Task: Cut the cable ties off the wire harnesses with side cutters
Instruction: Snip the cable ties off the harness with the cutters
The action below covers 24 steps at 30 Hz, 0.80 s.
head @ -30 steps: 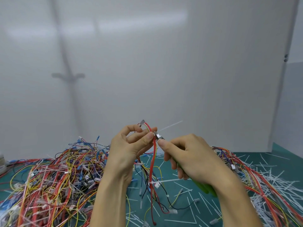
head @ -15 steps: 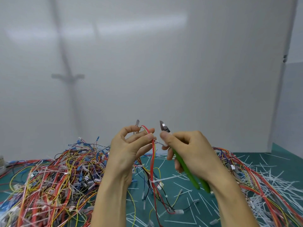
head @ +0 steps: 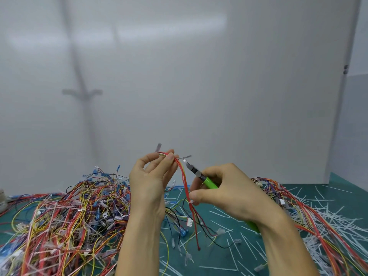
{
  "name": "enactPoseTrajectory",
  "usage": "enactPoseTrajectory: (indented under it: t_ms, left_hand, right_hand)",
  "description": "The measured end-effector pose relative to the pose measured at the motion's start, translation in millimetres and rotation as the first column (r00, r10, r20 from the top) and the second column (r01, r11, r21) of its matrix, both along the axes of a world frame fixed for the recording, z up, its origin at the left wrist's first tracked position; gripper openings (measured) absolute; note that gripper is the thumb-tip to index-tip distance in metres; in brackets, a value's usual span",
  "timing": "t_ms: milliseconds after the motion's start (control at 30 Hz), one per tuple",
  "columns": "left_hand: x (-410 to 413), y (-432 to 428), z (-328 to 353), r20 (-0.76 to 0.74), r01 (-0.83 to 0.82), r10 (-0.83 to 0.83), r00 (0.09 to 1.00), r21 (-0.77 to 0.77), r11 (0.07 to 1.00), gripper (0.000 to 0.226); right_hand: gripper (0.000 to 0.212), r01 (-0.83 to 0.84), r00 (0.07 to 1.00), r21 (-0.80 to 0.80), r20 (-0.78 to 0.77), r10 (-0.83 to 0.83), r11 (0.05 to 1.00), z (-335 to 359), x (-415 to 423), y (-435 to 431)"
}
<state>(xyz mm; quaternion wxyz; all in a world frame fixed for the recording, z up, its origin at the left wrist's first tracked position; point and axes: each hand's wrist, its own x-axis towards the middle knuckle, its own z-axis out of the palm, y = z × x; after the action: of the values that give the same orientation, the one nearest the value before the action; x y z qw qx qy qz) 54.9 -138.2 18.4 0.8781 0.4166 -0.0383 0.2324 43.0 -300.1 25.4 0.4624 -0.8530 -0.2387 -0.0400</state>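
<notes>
Harness wires (head: 184, 182) hang upright, pinched on top by the left hand (head: 151, 182), while the right hand (head: 229, 194), curled round side cutters (head: 210, 182) angled up beside them, thumb-pinches them lower, likely at a tie (head: 191, 201).

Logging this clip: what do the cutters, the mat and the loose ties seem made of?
Cutters: bare grey metal head, faint glint; glossy bright green handles, probably plastic or rubber sleeves. Mat: matte teal, likely rubber or vinyl, no glare. Ties: thin whitish, translucent strips, likely nylon.
</notes>
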Motion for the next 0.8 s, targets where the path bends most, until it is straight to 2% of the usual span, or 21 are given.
enactPoseTrajectory:
  t_ms: [167,233,333,400,567,633,800]
  left_hand:
    - [0.1,1.2,-0.9,0.002,0.025,-0.025,1.0,0.043,0.999,0.019]
    - [-1.1,2.0,-0.2,-0.03,0.095,-0.092,0.995,0.161,0.982,0.013]
    - [-5.6,2.2,0.4,-0.113,0.231,-0.201,0.973,0.424,0.876,0.03]
    - [-8.7,1.5,0.1,-0.138,0.278,-0.242,0.96,0.492,0.825,0.04]
    - [-9.8,2.8,0.0,-0.105,0.338,-0.327,0.939,0.446,0.829,0.047]
    - [-9.0,4.4,0.6,-0.076,0.299,-0.295,0.953,0.412,0.861,0.049]
    - [-6.1,9.5,0.3,-0.047,0.146,-0.138,0.989,0.377,0.915,0.036]
  right_hand:
    - [0.012,-0.001,0.998,0.034,0.061,-0.001,0.999,0.9,0.2,0.3]
    - [0.013,0.052,0.993,0.123,0.103,-0.065,0.991,-0.5,2.4,3.0]
    - [0.016,0.112,0.976,0.246,0.153,-0.153,0.963,-1.9,5.9,4.4]
    - [0.016,0.124,0.97,0.294,0.167,-0.179,0.948,-2.2,7.7,1.6]
    - [0.015,0.197,0.953,0.357,0.148,-0.264,0.913,-5.3,11.7,-1.1]
    - [0.021,0.234,0.946,0.344,0.136,-0.295,0.909,-4.7,10.7,-1.8]
    - [0.045,0.241,0.967,0.346,-0.008,-0.254,0.907,1.0,0.6,-1.5]
